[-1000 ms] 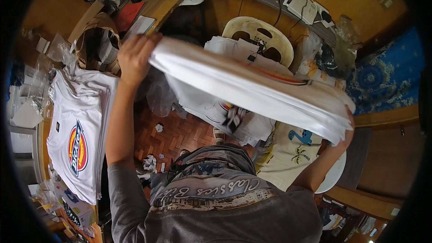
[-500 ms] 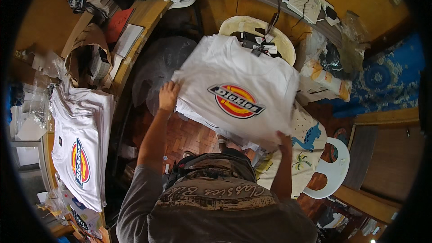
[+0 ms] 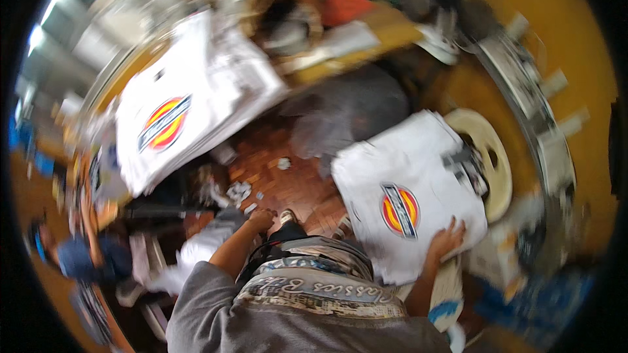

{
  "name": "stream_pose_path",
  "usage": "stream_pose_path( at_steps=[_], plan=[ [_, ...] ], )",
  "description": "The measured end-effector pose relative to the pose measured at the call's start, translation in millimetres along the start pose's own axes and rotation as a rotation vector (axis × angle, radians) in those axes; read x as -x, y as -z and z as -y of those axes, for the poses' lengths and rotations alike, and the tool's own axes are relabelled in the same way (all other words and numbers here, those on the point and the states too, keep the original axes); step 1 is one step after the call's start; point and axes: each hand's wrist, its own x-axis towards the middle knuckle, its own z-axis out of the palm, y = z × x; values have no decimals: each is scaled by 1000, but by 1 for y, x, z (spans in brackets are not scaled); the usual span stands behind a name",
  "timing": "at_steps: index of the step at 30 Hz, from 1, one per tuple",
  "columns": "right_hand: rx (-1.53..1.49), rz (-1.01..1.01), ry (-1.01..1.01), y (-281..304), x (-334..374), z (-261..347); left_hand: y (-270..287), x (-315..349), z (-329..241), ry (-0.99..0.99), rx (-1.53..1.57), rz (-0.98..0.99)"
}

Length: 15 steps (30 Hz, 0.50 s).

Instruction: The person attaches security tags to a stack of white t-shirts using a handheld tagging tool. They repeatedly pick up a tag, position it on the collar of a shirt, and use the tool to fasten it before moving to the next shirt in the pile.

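view: blurred by motion, small detail is hard to read
person: grey top with a lettered band across the chest (image 3: 314,294), at the bottom middle, seen from above
left hand (image 3: 261,219): low in the middle, forearm coming up from the grey sleeve; fingers look curled, holds nothing I can make out, too blurred to tell if it touches anything; bare wooden floor just past it
right hand (image 3: 446,240): fingers spread flat, palm down on the near right corner of the folded white T-shirt, pressing on it rather than gripping
folded white T-shirt (image 3: 409,202): right of centre, lying print up, round red-yellow-blue logo in the middle; its far edge sits against the cream plastic chair
cream plastic chair (image 3: 487,157): just beyond and right of the shirt, seat with holes showing, partly covered by the shirt
wooden floor (image 3: 281,186): reddish parquet between the two hands, small white scraps scattered on it
stack of white T-shirts (image 3: 176,117): upper left, well apart from both hands, same kind of logo on top, stack tilted in the view
grey bag or cloth (image 3: 353,108): beyond the floor patch, between stack and chair, dark and soft, kind unclear
far clutter: boxes and papers along the top rim, too blurred to name
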Motion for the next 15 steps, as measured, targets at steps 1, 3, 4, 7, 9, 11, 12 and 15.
stream_pose_path(
  at_steps=[1,3,4,7,9,11,12,15],
  plan=[
    [-12,66,18,-10,-23,4,0,17,3,16,47,15],
    [-193,-29,162,-14,-77,30,-8,44,14,129,247,-79],
    [-268,-46,234,-8,-99,48,-8,54,21,166,331,-124],
    [-686,-86,339,25,-141,149,27,106,33,271,619,-463],
    [-850,-151,540,52,-141,227,52,146,57,303,699,-659],
    [-1032,-61,722,95,-122,308,105,191,71,389,828,-752],
    [-1016,-72,867,112,-112,343,103,201,93,329,810,-964],
    [-910,-32,1146,175,-83,429,174,249,126,433,819,-1182]
  ],
)
